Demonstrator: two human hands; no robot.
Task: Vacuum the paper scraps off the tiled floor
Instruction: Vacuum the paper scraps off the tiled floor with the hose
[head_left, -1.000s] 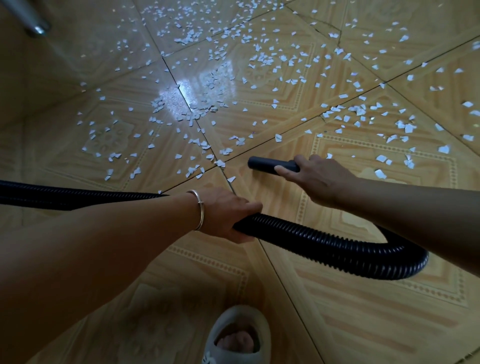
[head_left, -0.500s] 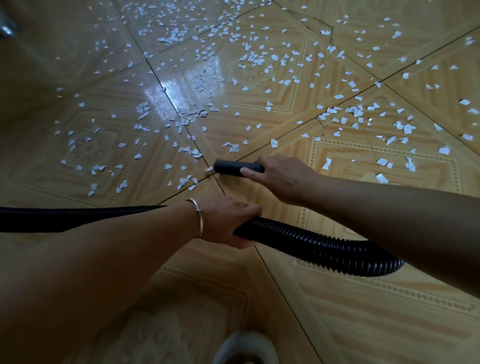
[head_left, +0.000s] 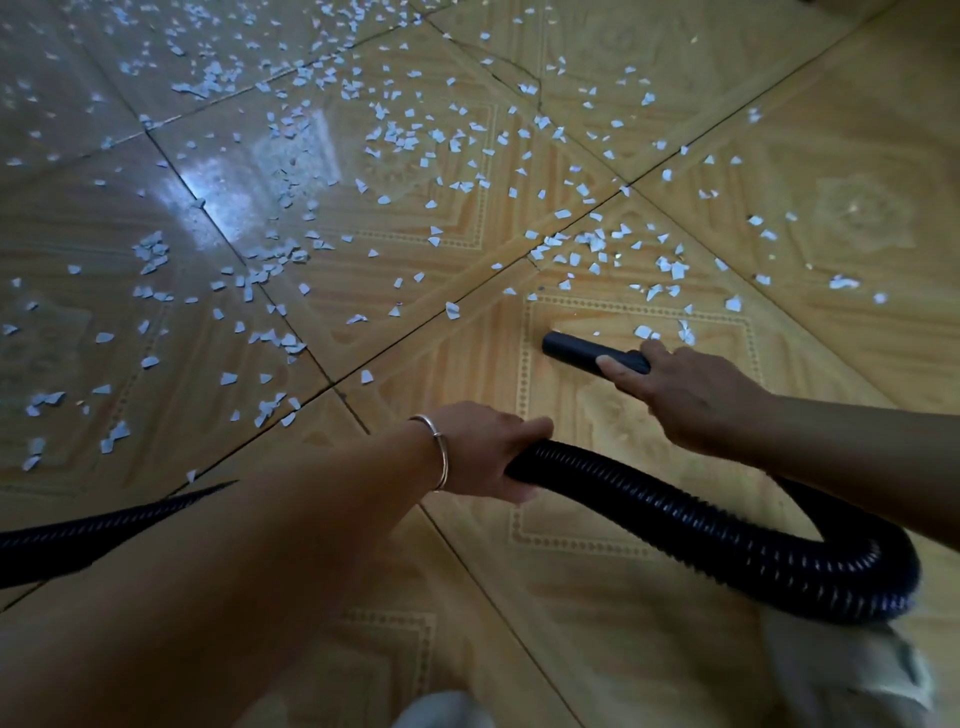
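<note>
Shifted right off the tile joint: nozzle (head_left: 576, 351), gripped by right hand (head_left: 696, 400), axis pointing left, tip seemingly on tiled floor (head_left: 623, 467); paper scraps (head_left: 571, 258) ahead and leftward; left hand (head_left: 483, 452) clasping hose (head_left: 727, 530).

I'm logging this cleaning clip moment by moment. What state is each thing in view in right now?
nozzle: held low at the floor, open end pointing left.
hose: bent in a loop to the right, running between both hands.
left hand: grips the hose.
right hand: grips the nozzle.
paper scraps: scattered widely, not yet vacuumed.
tiled floor: glossy, strewn with scraps ahead.
bracelet: on the left wrist.
</note>
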